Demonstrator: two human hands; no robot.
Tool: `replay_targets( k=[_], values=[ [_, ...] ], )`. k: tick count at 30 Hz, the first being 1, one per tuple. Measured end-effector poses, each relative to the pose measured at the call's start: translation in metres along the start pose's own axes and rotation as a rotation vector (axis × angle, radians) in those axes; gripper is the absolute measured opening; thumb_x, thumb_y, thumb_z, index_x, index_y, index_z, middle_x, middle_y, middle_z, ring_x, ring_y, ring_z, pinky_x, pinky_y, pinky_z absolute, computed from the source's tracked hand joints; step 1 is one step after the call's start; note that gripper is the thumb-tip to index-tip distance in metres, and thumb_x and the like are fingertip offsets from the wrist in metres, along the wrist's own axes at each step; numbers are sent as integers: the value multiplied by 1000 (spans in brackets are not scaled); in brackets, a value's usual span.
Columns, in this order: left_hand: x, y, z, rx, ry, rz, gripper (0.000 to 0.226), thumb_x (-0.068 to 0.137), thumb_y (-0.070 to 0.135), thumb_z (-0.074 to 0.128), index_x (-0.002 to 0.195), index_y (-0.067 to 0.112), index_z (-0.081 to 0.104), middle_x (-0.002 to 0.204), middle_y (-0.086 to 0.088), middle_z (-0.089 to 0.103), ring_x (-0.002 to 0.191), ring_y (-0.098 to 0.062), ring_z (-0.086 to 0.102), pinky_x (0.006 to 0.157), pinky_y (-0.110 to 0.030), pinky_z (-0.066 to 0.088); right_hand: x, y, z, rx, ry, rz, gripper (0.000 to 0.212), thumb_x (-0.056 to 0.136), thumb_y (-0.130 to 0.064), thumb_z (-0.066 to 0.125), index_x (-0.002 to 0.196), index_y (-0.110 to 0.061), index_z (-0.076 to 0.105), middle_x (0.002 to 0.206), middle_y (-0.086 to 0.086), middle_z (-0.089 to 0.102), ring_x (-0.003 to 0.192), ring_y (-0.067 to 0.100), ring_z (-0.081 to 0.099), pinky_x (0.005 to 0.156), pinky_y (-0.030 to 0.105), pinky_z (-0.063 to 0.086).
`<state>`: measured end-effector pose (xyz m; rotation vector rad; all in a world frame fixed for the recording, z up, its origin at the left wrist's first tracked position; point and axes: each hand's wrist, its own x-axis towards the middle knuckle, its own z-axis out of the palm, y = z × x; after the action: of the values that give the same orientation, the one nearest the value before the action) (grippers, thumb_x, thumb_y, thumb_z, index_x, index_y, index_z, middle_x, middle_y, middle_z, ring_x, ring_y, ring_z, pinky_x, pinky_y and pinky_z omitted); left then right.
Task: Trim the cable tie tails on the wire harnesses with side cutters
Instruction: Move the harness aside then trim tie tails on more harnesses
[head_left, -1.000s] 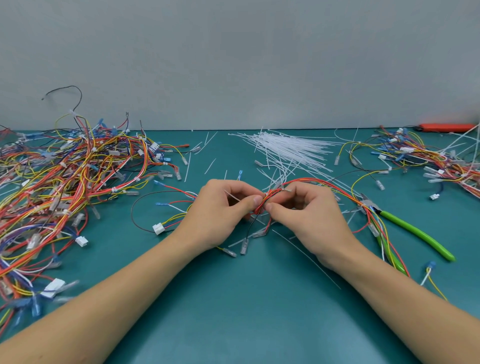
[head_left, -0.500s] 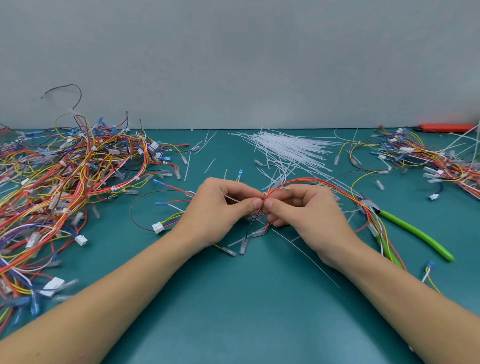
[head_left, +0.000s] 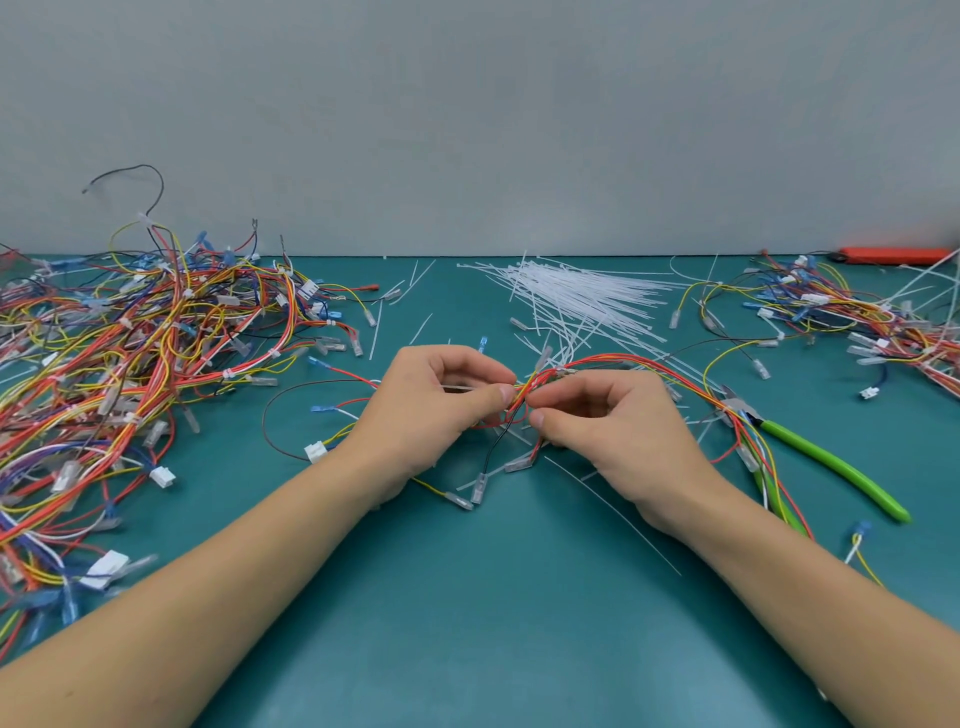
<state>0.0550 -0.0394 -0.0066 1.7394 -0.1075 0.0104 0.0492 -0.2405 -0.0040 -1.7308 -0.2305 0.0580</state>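
Note:
A wire harness (head_left: 623, 364) of red, yellow and orange wires lies across the middle of the teal table. My left hand (head_left: 431, 410) pinches its bundle between thumb and fingers, and a thin white cable tie (head_left: 462, 388) runs under that thumb. My right hand (head_left: 613, 421) holds the same bundle just to the right, fingers curled round the wires. The side cutters (head_left: 831, 462), with green handles, lie on the table to the right of my right hand, and neither hand touches them.
A large pile of harnesses (head_left: 130, 364) fills the left side. A smaller pile (head_left: 857, 322) sits at the back right. Loose white cable ties (head_left: 571, 296) lie fanned out behind my hands. An orange tool (head_left: 893, 254) lies by the wall at far right.
My thumbs have drawn slightly apart on the bundle. The right hand's fingers have shifted a little to the right along the wires.

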Motion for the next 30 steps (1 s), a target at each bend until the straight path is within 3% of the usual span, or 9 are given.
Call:
replay_targets(
  k=[9, 12, 19, 24, 30],
  values=[
    [-1, 4, 1, -64, 15, -42, 27, 83, 3, 80, 106, 15, 72, 85, -10, 79, 73, -19, 70, 70, -22, 56, 1, 3, -1, -57, -4, 14, 11, 84, -6, 82, 83, -17, 81, 74, -2, 77, 65, 6, 65, 64, 17, 50],
    [-1, 4, 1, -75, 32, -50, 36, 82, 6, 82, 113, 16, 66, 85, -9, 80, 72, -18, 70, 74, -28, 58, 0, 4, -1, -63, -19, 7, 10, 85, -7, 81, 84, -17, 81, 71, -2, 76, 63, 6, 64, 62, 17, 49],
    [-3, 4, 3, -90, 47, 7, 2, 88, 3, 76, 89, 3, 75, 86, -7, 79, 74, -12, 72, 69, -17, 54, -1, 3, -1, -27, -30, -22, 12, 85, -4, 80, 83, -15, 81, 73, 1, 76, 64, 7, 65, 63, 18, 51],
    [-5, 3, 1, -18, -41, 66, 9, 82, 20, 84, 88, 15, 79, 85, -7, 78, 74, -14, 69, 74, -27, 58, -1, 3, 0, 8, -41, -35, 12, 86, -1, 78, 84, -13, 80, 71, -2, 75, 63, 9, 64, 65, 20, 52],
    [-4, 2, 0, -4, -83, 94, 14, 79, 16, 89, 90, 17, 80, 86, -8, 80, 79, -18, 75, 74, -25, 59, -1, 4, -1, 23, -60, -63, 10, 87, -2, 78, 85, -12, 81, 71, -1, 75, 63, 8, 63, 63, 18, 50]
  ],
)
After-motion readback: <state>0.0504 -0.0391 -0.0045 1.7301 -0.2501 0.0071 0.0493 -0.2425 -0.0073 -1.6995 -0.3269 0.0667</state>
